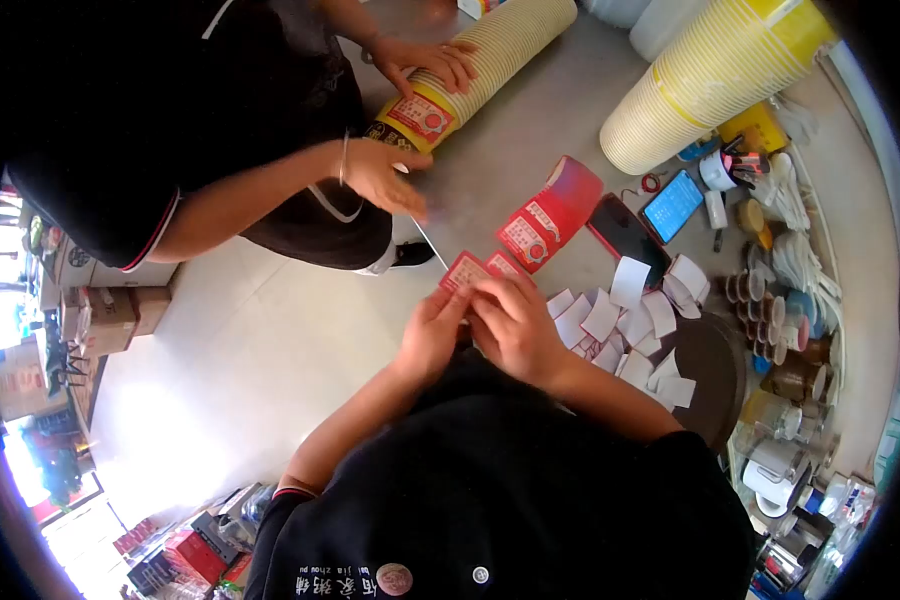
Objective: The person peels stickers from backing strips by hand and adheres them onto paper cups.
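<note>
My left hand (433,337) pinches a small red printed label (463,270) between thumb and fingers. Close against it, my right hand (512,326) is closed too, its fingertips at the same label's edge. A second red label (504,264) shows just above my right fingers; whether they grip it is unclear. Beyond my hands, a red strip of printed labels (532,236) lies on the metal table. To the right of my right hand sits a loose pile of white paper pieces (625,318), some showing red edges.
Across the table, a co-worker's hands (380,178) are at a long stack of yellow cups (500,60). Another tall cup stack (710,85) stands at right. Two phones (673,206), a round brown stool-like surface (715,375) and shelf items (770,310) lie to the right.
</note>
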